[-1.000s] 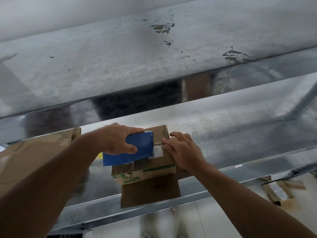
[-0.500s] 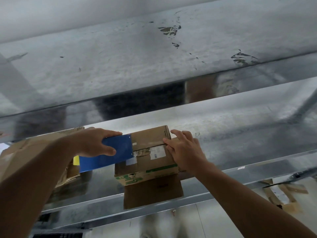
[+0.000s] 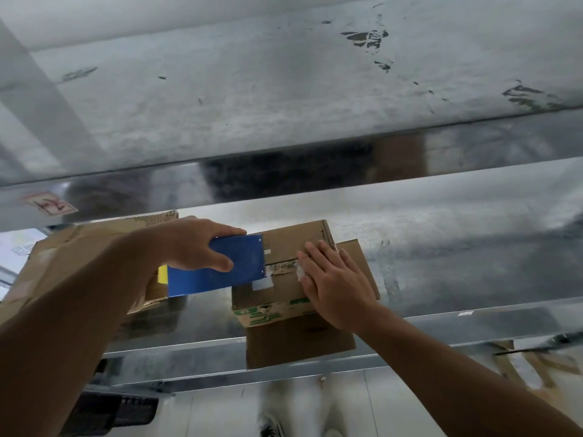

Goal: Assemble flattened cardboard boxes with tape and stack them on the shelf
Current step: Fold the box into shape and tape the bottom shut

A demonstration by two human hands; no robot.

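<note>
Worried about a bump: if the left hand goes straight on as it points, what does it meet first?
Probably the right hand, whose fingers lie flat on the small cardboard box; the blue tape dispenser the left hand grips would touch first.

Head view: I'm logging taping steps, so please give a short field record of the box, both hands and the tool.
box: small cardboard box on the metal shelf, tape remnants along its top seam
left hand: grip closed round the blue tape dispenser, whose front edge is over the box's left side
right hand: flat, fingers straight, pressing on the box top
neighbour: larger cardboard box to the left on the same shelf
</note>
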